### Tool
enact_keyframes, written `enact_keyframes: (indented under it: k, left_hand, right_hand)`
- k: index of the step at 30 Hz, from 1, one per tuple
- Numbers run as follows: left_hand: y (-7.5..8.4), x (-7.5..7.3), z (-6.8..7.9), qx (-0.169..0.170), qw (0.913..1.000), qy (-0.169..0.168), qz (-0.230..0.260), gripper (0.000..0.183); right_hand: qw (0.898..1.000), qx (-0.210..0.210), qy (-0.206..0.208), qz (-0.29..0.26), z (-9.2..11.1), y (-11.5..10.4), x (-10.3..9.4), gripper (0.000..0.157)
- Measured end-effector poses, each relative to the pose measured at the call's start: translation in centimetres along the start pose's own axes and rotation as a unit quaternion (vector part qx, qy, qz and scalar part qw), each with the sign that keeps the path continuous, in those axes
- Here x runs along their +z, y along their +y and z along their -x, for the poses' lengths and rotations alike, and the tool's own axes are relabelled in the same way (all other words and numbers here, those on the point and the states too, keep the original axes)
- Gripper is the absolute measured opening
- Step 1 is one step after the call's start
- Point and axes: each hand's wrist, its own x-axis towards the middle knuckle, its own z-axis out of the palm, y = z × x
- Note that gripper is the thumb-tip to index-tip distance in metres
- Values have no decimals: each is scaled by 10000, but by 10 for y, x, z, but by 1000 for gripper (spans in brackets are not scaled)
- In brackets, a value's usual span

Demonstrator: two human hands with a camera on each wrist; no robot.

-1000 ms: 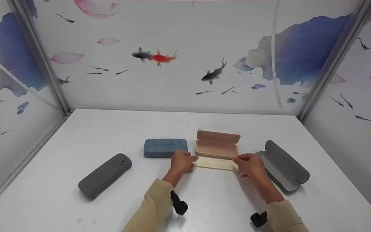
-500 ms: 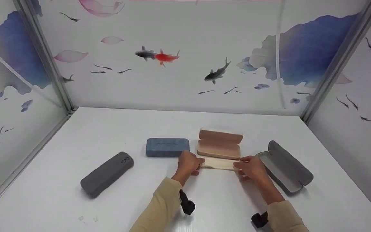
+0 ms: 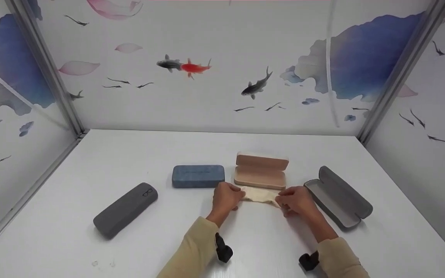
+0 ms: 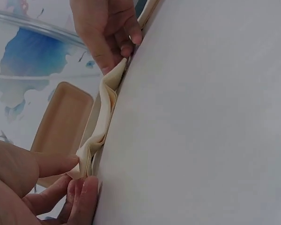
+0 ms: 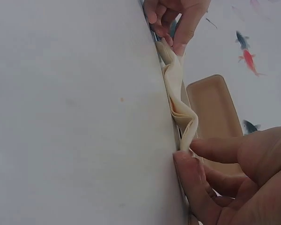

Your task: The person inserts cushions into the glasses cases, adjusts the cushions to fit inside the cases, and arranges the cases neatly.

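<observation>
A folded cream cloth (image 3: 260,195) lies in front of a tan-lined glasses case (image 3: 260,177) whose lid stands up. My left hand (image 3: 225,197) pinches the cloth's left end between thumb and fingers. At the other end, my right hand (image 3: 298,200) pinches it too. Between the two hands the cloth (image 4: 103,112) bows and wrinkles, its stacked layers showing at the edge in the left wrist view. The right wrist view shows the same wavy cloth (image 5: 178,93), low over the white table.
A blue glasses case (image 3: 198,176), closed, sits left of the tan one. Farther left lies a closed dark grey glasses case (image 3: 126,210). On the right, a grey glasses case (image 3: 340,200) stands with its lid up. Printed panels wall the white table (image 3: 129,150) at the back and sides.
The cloth went from flat to wrinkled. My left hand has moved right and grips its left end, so the hands are closer together. The cases have stayed in place.
</observation>
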Motion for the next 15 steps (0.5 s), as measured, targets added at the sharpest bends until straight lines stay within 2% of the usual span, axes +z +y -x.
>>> enact_keyframes:
  k: [3, 6, 11, 15]
  left_hand:
    - [2, -2, 1, 67, 10000, 12, 40, 9]
    - [2, -5, 2, -20, 9999, -3, 107, 9]
    - [2, -10, 0, -150, 9997, 7, 213, 12]
    - [1, -14, -3, -126, 9995, 72, 273, 13]
  right_hand:
    - [10000, -1, 6, 11, -2, -1, 0, 20]
    - [9999, 32, -5, 100, -2, -2, -1, 17]
    - [9995, -40, 63, 323, 0, -5, -2, 18]
    - [9996, -225, 33, 180, 3, -8, -1, 18]
